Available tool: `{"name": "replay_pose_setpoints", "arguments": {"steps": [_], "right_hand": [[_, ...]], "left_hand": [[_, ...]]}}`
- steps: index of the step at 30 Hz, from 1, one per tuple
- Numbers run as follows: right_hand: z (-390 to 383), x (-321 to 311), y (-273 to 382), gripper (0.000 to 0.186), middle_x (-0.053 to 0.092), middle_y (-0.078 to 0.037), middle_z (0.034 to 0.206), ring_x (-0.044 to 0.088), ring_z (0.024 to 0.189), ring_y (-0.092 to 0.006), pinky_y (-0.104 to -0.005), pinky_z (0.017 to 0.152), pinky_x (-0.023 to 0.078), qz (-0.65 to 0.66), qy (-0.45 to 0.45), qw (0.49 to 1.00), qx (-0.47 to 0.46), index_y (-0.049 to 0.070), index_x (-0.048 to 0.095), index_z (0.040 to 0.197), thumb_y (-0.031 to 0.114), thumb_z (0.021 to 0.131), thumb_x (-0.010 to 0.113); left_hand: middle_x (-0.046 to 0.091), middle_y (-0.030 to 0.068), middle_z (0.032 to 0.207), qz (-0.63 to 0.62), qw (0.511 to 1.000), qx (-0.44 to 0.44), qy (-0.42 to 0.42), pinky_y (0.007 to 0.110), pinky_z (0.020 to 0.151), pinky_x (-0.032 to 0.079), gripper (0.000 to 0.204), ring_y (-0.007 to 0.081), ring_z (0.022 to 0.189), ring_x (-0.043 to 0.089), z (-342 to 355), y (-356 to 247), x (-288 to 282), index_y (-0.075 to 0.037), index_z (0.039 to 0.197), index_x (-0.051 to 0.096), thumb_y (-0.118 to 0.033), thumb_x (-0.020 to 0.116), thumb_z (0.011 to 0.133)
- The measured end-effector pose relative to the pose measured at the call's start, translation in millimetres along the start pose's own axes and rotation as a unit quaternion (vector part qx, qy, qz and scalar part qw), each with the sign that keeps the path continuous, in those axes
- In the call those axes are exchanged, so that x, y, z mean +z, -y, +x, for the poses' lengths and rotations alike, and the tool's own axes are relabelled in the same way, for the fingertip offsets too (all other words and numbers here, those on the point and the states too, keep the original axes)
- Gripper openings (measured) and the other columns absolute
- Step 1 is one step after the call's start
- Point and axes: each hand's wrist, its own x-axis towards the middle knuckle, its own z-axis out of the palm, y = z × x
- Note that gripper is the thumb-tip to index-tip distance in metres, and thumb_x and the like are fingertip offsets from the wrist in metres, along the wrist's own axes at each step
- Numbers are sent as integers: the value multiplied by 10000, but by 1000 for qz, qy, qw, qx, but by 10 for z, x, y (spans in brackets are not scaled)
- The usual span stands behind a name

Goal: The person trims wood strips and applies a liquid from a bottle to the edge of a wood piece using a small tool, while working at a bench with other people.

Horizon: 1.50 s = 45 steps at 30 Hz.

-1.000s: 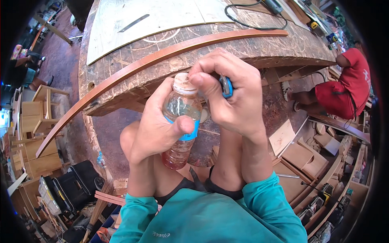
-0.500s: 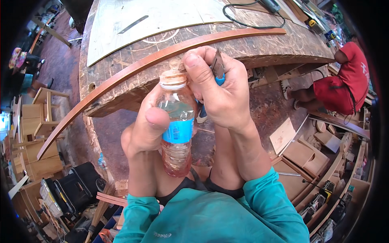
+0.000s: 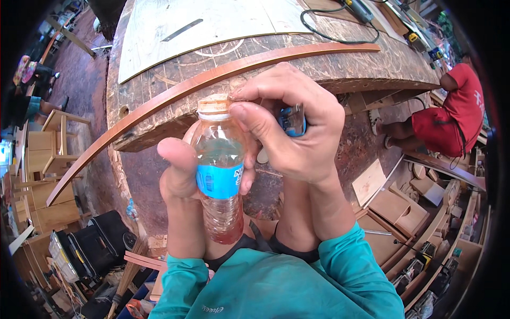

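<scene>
My left hand [image 3: 180, 173] is wrapped round a clear plastic bottle [image 3: 220, 215] with a blue label, its fingers behind the bottle and its thumb raised off the side. The bottle stands nearly upright and holds a reddish content low down. At its top is a dusty orange-brown cap [image 3: 214, 104] above a white ring. My right hand [image 3: 297, 127] has thumb and forefinger pinched at the cap's right edge. Tucked in the same hand's curled fingers is a blue-handled knife [image 3: 292, 121], largely hidden.
Beyond my hands a long curved wooden strip [image 3: 228, 69] lies along the worn workbench [image 3: 393, 72]. A pale board [image 3: 223, 21] and a corded power tool [image 3: 360, 9] are on the bench. At right a person in red [image 3: 457, 114] sits near wood offcuts [image 3: 393, 202]; wooden chairs [image 3: 50, 143] stand left.
The bottle has shifted slightly left and down. My right hand has turned, so the knife blade no longer points up in view. My left thumb has moved off the label.
</scene>
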Motion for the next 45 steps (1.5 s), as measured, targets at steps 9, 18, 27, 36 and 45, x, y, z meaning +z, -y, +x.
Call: {"name": "replay_pose_setpoints", "arguments": {"steps": [9, 18, 27, 36, 45], "right_hand": [[7, -30, -49, 197, 613, -97, 718, 615, 623, -232, -294, 513, 477, -228, 29, 959, -165, 5, 663, 804, -39, 627, 739], [-32, 61, -139, 137, 511, -106, 726, 509, 574, -232, -323, 533, 442, -169, 68, 979, -91, -1, 534, 855, -11, 728, 586], [-30, 24, -81, 52, 509, -67, 769, 456, 643, -116, -254, 576, 403, -43, 41, 998, -37, 4, 502, 835, 46, 804, 506], [-65, 129, -22, 174, 541, -115, 839, 468, 609, -88, -200, 522, 419, 302, -69, 945, 107, -41, 502, 1055, 113, 972, 509], [31, 35, -14, 331, 580, -107, 871, 550, 692, -78, -188, 593, 425, 111, 10, 992, 54, -54, 552, 976, 201, 839, 712]], "left_hand": [[582, 83, 1139, 280, 949, -16, -142, 285, 841, 514, 1142, 143, 1003, 606, 4, -147, 107, 32, 1337, 390, -724, 741, 556], [556, 102, 1213, 211, 968, -36, -128, 309, 864, 528, 1252, 165, 1040, 604, 13, -160, 62, 45, 1387, 347, -765, 718, 507], [622, 129, 880, 46, 998, -32, -13, 278, 512, 547, 1246, 171, 614, 640, 10, -8, -27, 59, 1230, 438, -933, 491, 478], [591, 157, 921, -84, 994, -21, 66, 300, 537, 551, 1130, 222, 668, 651, 56, 44, -41, 7, 1237, 434, -903, 473, 569], [590, 157, 918, -53, 997, 13, 51, 296, 528, 552, 1111, 221, 671, 654, 28, 18, -132, 8, 1229, 438, -901, 454, 591]]}}
